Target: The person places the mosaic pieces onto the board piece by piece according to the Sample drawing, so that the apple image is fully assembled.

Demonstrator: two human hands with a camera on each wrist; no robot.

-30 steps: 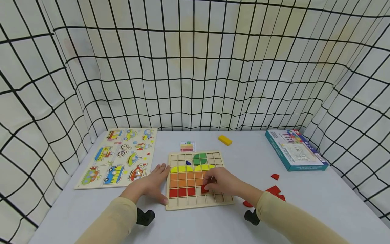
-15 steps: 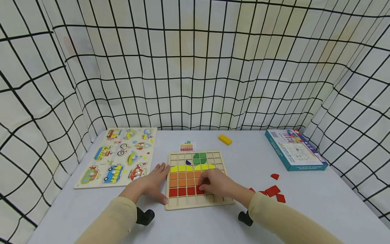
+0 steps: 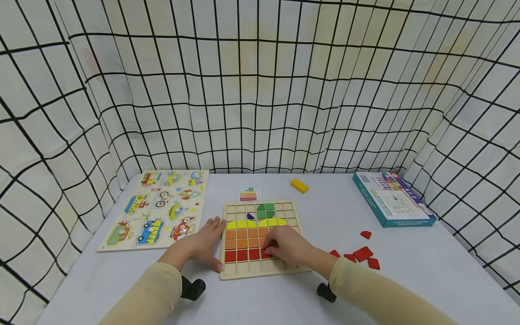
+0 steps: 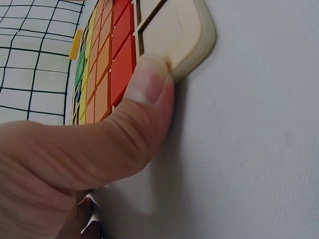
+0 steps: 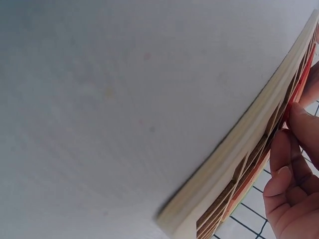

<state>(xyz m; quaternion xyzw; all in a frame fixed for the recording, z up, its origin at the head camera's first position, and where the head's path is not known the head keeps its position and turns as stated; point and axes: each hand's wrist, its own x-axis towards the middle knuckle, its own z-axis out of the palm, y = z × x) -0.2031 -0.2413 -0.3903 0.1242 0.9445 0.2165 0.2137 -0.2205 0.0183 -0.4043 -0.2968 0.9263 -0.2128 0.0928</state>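
A wooden grid board [image 3: 260, 271] lies on the table, with red, orange, yellow and green tiles and a small blue one in its cells. My left hand [image 3: 203, 246] rests along the board's left edge with fingers straight. In the left wrist view its thumb [image 4: 144, 94] presses the rim near a corner. My right hand [image 3: 290, 246] is over the board, its thumb and fingertips pinching a red square tile [image 3: 265, 253] at the right end of the red row. That tile sits in or at its cell and is partly covered by the fingers.
Several loose red pieces [image 3: 363, 253] lie right of the board. A picture card [image 3: 249, 194] and a yellow block [image 3: 299, 186] are behind it. A vehicle puzzle board [image 3: 162, 210] stands left, a teal-edged box [image 3: 394, 198] right. Black netting [image 3: 260, 90] encloses the table.
My right hand has shifted slightly left with the red tile, bringing it against the red row's end. The left hand has stayed in place. More loose red pieces show beside the right sleeve.
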